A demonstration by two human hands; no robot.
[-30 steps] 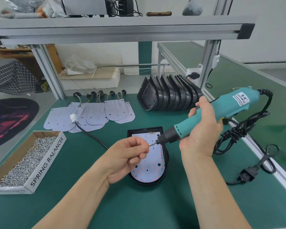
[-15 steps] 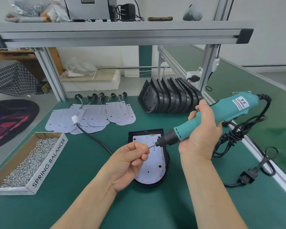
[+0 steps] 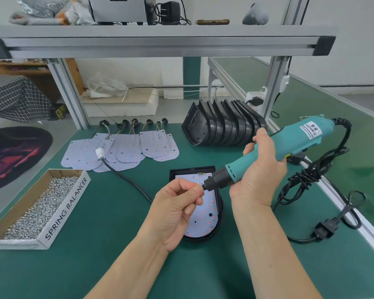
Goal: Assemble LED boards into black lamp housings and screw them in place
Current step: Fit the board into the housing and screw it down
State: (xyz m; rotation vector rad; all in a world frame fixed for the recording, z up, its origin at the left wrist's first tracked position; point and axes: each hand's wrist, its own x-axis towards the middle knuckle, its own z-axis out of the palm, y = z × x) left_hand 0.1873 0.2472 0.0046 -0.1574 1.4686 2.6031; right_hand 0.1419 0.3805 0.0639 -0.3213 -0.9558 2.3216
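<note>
Green bench mat (image 3: 117, 234) is carrying a black lamp housing (image 3: 191, 169), LED board (image 3: 203, 221) lying inside. Right hand (image 3: 261, 175) is gripping the electric screwdriver (image 3: 289, 143); left hand (image 3: 175, 208) is pinching at its bit, probably seating a hidden screw, which needs aligning squarely.

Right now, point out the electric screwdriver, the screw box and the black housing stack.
electric screwdriver (image 3: 290, 140): head view, teal body beside label.
screw box (image 3: 66, 209): head view, lettered side wall.
black housing stack (image 3: 224, 126): head view, middle housing's edge.

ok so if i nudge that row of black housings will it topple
Probably: the black housings stand on edge, leaning on one another, so a push could domino them. They look like rigid shells, unlikely to bend.
</note>
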